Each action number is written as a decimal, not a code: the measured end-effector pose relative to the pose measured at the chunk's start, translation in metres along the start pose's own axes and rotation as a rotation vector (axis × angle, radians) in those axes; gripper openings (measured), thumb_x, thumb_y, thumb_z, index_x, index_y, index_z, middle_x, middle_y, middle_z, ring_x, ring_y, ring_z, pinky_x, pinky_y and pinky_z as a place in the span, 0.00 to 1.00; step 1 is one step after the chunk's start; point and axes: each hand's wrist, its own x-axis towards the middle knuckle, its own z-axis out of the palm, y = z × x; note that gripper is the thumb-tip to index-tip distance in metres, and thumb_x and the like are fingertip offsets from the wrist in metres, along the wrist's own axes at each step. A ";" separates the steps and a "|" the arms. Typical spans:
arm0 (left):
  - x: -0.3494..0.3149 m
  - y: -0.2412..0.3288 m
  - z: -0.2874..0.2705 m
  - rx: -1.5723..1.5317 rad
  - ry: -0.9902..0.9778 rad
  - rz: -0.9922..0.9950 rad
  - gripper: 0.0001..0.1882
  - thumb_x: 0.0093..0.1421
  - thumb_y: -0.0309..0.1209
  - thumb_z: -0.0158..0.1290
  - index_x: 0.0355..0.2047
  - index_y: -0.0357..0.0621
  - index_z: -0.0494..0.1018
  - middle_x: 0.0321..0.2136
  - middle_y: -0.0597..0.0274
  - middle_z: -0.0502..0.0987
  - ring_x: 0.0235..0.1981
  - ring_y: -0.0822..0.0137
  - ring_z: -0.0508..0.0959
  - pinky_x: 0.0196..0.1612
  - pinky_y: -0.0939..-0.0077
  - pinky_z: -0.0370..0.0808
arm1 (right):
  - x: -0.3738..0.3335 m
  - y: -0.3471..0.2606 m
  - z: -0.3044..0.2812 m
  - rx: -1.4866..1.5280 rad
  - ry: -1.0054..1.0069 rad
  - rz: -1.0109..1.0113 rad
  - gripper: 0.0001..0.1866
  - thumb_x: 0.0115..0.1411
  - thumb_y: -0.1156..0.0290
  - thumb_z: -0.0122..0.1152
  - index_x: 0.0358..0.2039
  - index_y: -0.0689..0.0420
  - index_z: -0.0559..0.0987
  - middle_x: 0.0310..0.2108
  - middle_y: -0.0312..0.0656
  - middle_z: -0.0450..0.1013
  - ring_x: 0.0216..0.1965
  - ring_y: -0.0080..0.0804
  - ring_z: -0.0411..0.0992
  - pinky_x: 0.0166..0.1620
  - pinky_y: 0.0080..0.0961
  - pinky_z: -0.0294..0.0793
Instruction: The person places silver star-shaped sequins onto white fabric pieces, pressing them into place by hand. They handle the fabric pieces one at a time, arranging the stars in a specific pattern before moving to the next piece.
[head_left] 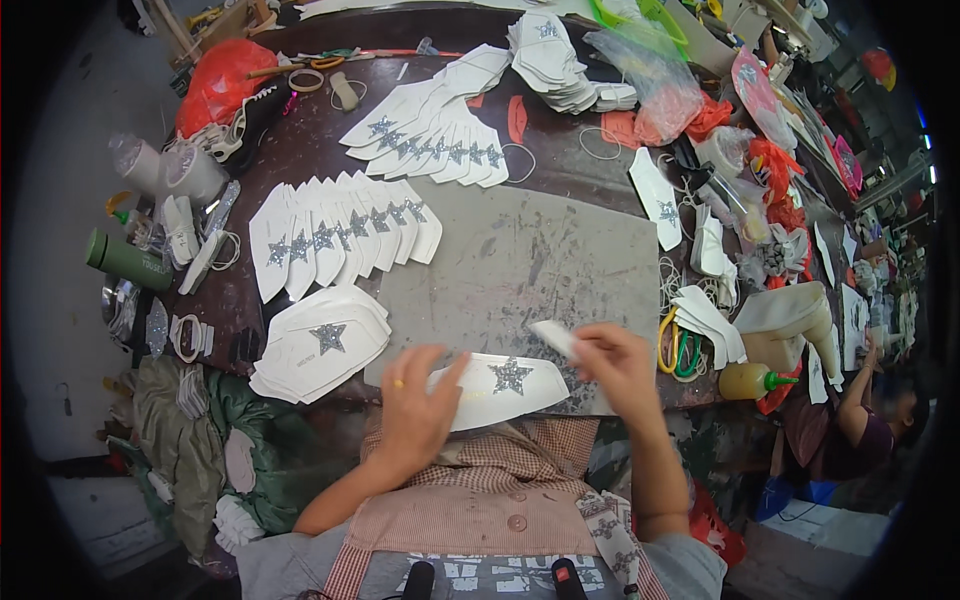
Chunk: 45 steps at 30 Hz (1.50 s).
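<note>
In front of me on the near edge of the grey work board (560, 260) lies a white shoe-upper piece (475, 405) with a silver glitter star (513, 376). My left hand (415, 410), a ring on one finger, is over the piece's left end with its fingers apart. It looks slightly blurred, and whether it presses on the piece is unclear. Above the piece's right end, my right hand (618, 368) pinches a small white strip (553, 338). Just left stands a stack of white star pieces (300, 365).
Fanned rows of star pieces (345, 235) lie at left and far centre (430, 145), with a tall pile (548, 65) behind. At right are green-and-yellow-handled scissors (680, 350), a yellow squeeze bottle (750, 381) and a shoe last (785, 320). A green flask (125, 260) lies left.
</note>
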 end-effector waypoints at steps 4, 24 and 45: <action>-0.022 -0.002 0.022 -0.096 -0.100 0.236 0.32 0.49 0.39 0.65 0.54 0.42 0.74 0.56 0.50 0.70 0.57 0.53 0.69 0.55 0.59 0.71 | 0.031 -0.002 0.047 -0.216 -0.306 0.030 0.10 0.61 0.70 0.66 0.35 0.65 0.82 0.26 0.36 0.77 0.27 0.18 0.73 0.30 0.17 0.72; -0.025 -0.007 0.035 -0.060 -0.179 0.194 0.39 0.40 0.49 0.67 0.52 0.43 0.73 0.67 0.40 0.59 0.56 0.54 0.70 0.54 0.65 0.70 | 0.051 0.012 0.058 -0.237 -0.315 0.267 0.10 0.61 0.70 0.65 0.32 0.65 0.83 0.19 0.35 0.75 0.17 0.15 0.67 0.20 0.16 0.65; -0.019 0.002 0.041 0.065 -0.236 0.178 0.45 0.35 0.55 0.69 0.51 0.43 0.71 0.66 0.34 0.59 0.53 0.50 0.69 0.53 0.60 0.69 | 0.029 0.004 -0.003 -0.339 -0.123 0.273 0.11 0.55 0.68 0.72 0.27 0.64 0.83 0.18 0.38 0.77 0.19 0.16 0.69 0.22 0.18 0.65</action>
